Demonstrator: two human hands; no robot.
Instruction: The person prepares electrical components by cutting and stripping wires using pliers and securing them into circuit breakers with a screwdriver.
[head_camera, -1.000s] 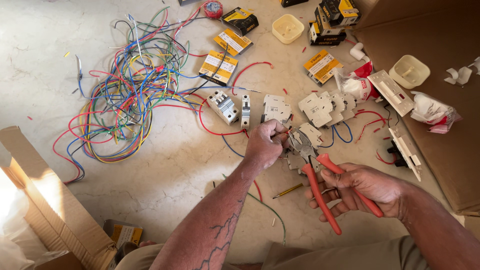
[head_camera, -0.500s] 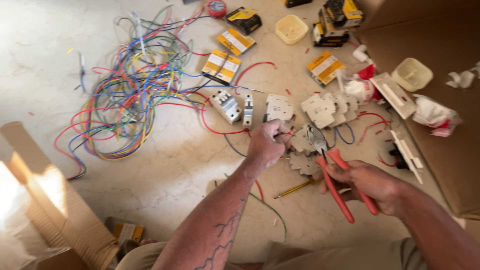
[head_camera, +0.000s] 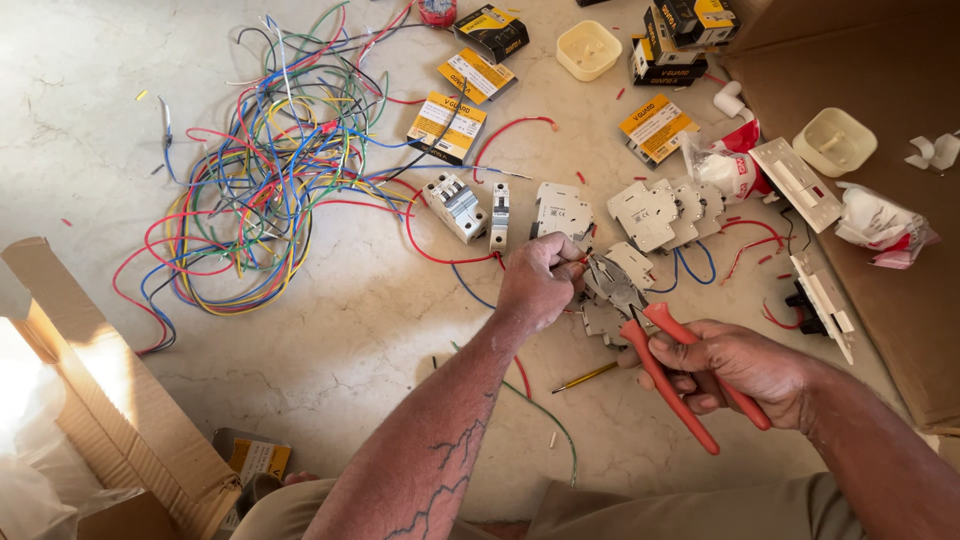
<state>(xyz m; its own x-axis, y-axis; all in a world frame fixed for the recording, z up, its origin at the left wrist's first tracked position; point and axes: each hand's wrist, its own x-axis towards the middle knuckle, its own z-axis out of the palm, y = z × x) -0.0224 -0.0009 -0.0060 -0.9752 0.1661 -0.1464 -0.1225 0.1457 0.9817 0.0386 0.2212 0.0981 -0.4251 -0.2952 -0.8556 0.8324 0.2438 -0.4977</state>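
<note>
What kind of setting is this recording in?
Probably an indoor site mid electrical fit-out, with work done on a bare stone floor. A tangle of coloured wires, loose circuit breakers and cardboard boxes lie about; the right hand holds red-handled pliers.

- The left hand (head_camera: 540, 285) hides whatever its closed fingers (head_camera: 570, 272) pinch.
- The pliers' (head_camera: 665, 350) tip is too small to read.
- The picture's edges cut off the cardboard box (head_camera: 90, 400) and red tape roll (head_camera: 437, 12).

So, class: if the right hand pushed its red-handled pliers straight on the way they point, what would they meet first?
Probably the left hand. The right hand aims the pliers up-left, tips already beside its fingers and the red wire; depth is unclear.
</note>
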